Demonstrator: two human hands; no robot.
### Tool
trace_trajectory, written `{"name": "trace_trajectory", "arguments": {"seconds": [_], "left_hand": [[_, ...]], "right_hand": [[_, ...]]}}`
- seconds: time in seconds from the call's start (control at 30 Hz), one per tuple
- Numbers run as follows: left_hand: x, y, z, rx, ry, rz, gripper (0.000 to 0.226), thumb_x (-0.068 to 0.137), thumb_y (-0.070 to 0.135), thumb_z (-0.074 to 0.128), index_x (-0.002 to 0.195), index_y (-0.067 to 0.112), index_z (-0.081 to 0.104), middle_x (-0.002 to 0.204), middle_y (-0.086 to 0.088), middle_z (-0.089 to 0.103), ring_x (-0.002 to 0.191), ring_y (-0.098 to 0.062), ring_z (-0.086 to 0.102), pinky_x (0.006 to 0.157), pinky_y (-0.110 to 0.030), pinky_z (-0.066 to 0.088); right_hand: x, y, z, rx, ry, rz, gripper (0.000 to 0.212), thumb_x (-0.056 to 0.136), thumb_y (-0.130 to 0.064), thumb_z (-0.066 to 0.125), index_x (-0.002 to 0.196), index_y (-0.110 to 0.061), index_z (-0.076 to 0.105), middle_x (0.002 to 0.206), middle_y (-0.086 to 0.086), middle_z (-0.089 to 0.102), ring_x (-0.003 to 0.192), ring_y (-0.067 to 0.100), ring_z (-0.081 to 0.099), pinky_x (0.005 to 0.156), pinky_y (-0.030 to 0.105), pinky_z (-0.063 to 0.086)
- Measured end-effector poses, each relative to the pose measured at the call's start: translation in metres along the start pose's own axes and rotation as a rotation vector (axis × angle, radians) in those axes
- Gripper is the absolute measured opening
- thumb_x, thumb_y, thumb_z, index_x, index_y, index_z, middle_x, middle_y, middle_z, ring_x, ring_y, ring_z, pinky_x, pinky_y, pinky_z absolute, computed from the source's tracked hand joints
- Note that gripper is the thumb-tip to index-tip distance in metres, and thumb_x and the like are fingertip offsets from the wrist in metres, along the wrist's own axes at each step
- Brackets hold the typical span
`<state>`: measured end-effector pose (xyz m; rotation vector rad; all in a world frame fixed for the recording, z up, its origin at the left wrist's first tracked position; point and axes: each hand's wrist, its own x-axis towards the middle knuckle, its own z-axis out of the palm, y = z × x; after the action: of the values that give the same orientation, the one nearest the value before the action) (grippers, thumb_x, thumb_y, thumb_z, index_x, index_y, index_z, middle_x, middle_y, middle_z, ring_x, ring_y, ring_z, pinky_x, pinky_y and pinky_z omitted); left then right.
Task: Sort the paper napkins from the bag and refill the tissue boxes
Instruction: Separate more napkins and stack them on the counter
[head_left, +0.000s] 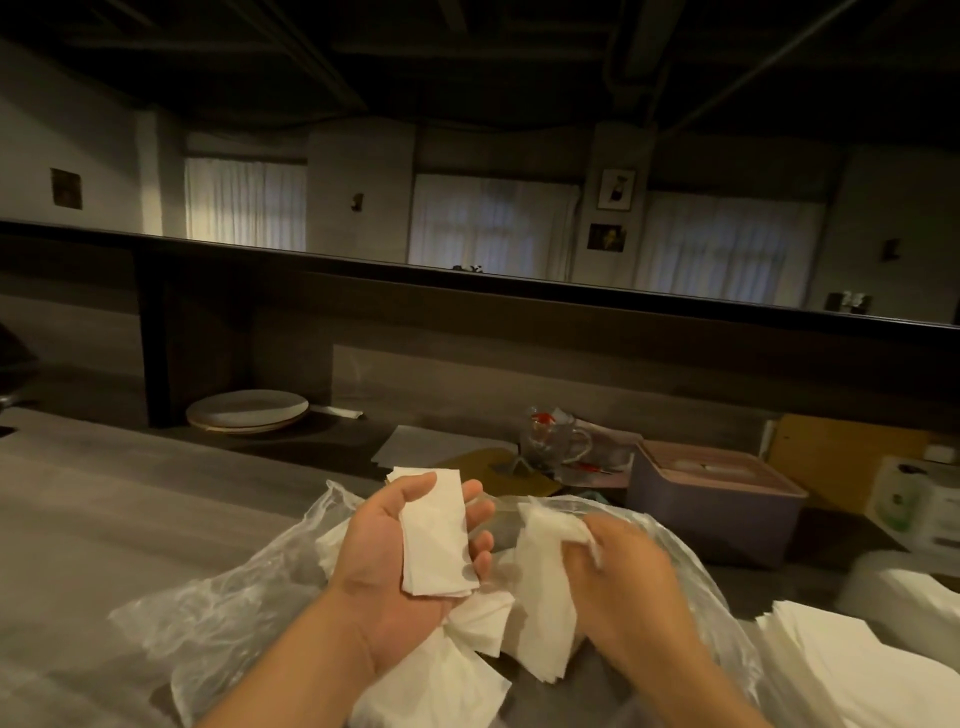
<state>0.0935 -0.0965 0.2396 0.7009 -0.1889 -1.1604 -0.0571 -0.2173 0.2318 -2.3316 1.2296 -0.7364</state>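
- Left hand, palm up, cradles a flat stack of napkins with fingers curled along its edge.
- Right hand pinches another napkin bundle (blurred).
- Both hover over the clear plastic bag of loose napkins on the bench.
- A purple tissue box sits behind, right.
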Motion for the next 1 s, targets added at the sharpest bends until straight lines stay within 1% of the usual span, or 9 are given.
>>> {"name": "trace_trajectory", "arguments": {"seconds": [0.1, 0.27, 0.37, 0.5, 0.6, 0.7, 0.77, 0.9, 1.0], "left_hand": [[0.0, 0.002, -0.002, -0.035, -0.009, 0.004, 0.05, 0.091, 0.038, 0.058, 0.127, 0.006, 0.068, 0.124, -0.024, 0.07, 0.102, -0.034, 0.059, 0.085, -0.043, 0.049], [0.001, 0.004, -0.005, -0.097, -0.029, 0.023, 0.054, 0.091, 0.041, 0.057, 0.131, 0.005, 0.066, 0.115, -0.021, 0.07, 0.09, -0.032, 0.063, 0.079, -0.042, 0.052], [0.0, 0.004, -0.004, -0.121, -0.051, 0.025, 0.057, 0.087, 0.04, 0.059, 0.133, 0.006, 0.064, 0.114, -0.02, 0.069, 0.087, -0.031, 0.063, 0.078, -0.04, 0.051], [-0.001, 0.0, -0.003, -0.122, -0.063, 0.004, 0.054, 0.092, 0.043, 0.058, 0.133, 0.007, 0.064, 0.123, -0.021, 0.07, 0.094, -0.031, 0.064, 0.079, -0.041, 0.052], [-0.002, -0.002, -0.002, -0.094, -0.066, -0.008, 0.055, 0.091, 0.041, 0.058, 0.133, 0.006, 0.064, 0.127, -0.022, 0.069, 0.096, -0.031, 0.063, 0.086, -0.04, 0.05], [-0.002, -0.003, -0.003, -0.078, -0.071, -0.007, 0.057, 0.088, 0.039, 0.06, 0.133, 0.006, 0.064, 0.127, -0.019, 0.069, 0.095, -0.031, 0.062, 0.089, -0.04, 0.048], [-0.002, -0.004, -0.002, -0.067, -0.081, -0.01, 0.058, 0.086, 0.039, 0.06, 0.133, 0.006, 0.064, 0.124, -0.019, 0.069, 0.093, -0.031, 0.062, 0.088, -0.04, 0.047], [-0.002, -0.005, -0.003, -0.043, -0.08, -0.01, 0.057, 0.086, 0.038, 0.061, 0.133, 0.006, 0.064, 0.121, -0.019, 0.069, 0.091, -0.03, 0.062, 0.086, -0.039, 0.048], [0.0, -0.006, -0.005, -0.026, -0.076, -0.008, 0.056, 0.087, 0.039, 0.061, 0.134, 0.007, 0.063, 0.124, -0.019, 0.069, 0.093, -0.03, 0.062, 0.086, -0.04, 0.049]], "right_hand": [[-0.006, -0.011, -0.02, 0.603, -0.016, 0.198, 0.015, 0.102, -0.023, 0.06, 0.091, -0.033, 0.064, 0.094, -0.005, 0.069, 0.091, 0.015, 0.064, 0.083, 0.037, 0.055], [-0.005, -0.009, -0.035, 1.083, -0.25, 0.541, 0.017, 0.094, -0.017, 0.069, 0.109, -0.014, 0.063, 0.105, 0.017, 0.071, 0.097, 0.039, 0.071, 0.092, 0.056, 0.057], [0.0, -0.002, -0.03, 0.689, -0.255, 0.52, 0.036, 0.096, -0.023, 0.068, 0.131, -0.02, 0.06, 0.116, 0.01, 0.067, 0.101, 0.03, 0.066, 0.087, 0.045, 0.058], [0.001, 0.011, -0.023, -0.007, -0.172, 0.112, 0.028, 0.098, -0.031, 0.054, 0.124, -0.028, 0.065, 0.103, -0.006, 0.068, 0.083, 0.009, 0.06, 0.066, 0.027, 0.049], [-0.001, 0.017, -0.018, -0.117, -0.087, 0.025, 0.031, 0.098, -0.037, 0.057, 0.128, -0.031, 0.063, 0.119, -0.009, 0.064, 0.103, 0.01, 0.061, 0.084, 0.025, 0.05], [-0.005, 0.012, -0.022, -0.071, -0.001, -0.129, 0.017, 0.092, -0.049, 0.066, 0.106, -0.038, 0.063, 0.116, -0.016, 0.056, 0.111, 0.009, 0.054, 0.096, 0.031, 0.05], [-0.011, 0.005, -0.028, -0.034, -0.163, -0.244, 0.029, 0.084, -0.061, 0.071, 0.101, -0.041, 0.06, 0.11, -0.023, 0.051, 0.108, 0.004, 0.05, 0.094, 0.029, 0.049], [-0.021, -0.007, -0.024, -0.358, -0.493, -0.341, 0.065, 0.067, -0.079, 0.07, 0.12, -0.047, 0.051, 0.128, -0.02, 0.04, 0.121, 0.009, 0.033, 0.11, 0.04, 0.036], [-0.024, -0.009, -0.02, -0.375, -0.448, -0.369, 0.046, 0.083, -0.06, 0.067, 0.122, -0.043, 0.051, 0.129, -0.016, 0.045, 0.119, 0.011, 0.037, 0.108, 0.04, 0.036]]}}
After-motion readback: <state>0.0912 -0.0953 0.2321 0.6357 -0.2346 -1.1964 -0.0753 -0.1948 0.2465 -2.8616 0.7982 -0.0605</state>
